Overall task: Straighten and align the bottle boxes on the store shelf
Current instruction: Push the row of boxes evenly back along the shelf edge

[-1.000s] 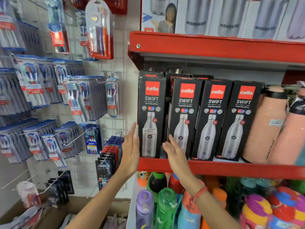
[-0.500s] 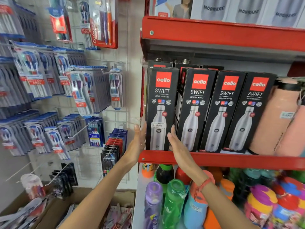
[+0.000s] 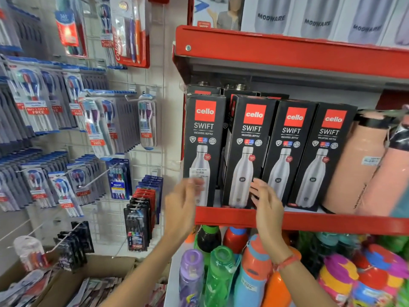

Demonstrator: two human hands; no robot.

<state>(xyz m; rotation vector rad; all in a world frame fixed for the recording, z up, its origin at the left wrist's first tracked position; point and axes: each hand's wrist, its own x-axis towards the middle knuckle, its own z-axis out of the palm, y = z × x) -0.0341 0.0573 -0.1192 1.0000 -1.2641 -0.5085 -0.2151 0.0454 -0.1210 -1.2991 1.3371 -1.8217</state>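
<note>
I am judging the bottle boxes (image 3: 250,151) stiff, top-heavy card; both hands, left hand (image 3: 184,204) and right hand (image 3: 266,202), are hovering open, holding nothing; I am favouring low side edges

Bare forearms, no sleeves; a thin red thread bracelet (image 3: 285,262) circles the right wrist.

Boxes (image 3: 251,151): black, each with a red logo square, white lettering and a silver bottle picture. Shelf (image 3: 309,221): red. Flasks (image 3: 354,162) beside the boxes: peach with black collars. My wrist band (image 3: 286,262): red.
</note>
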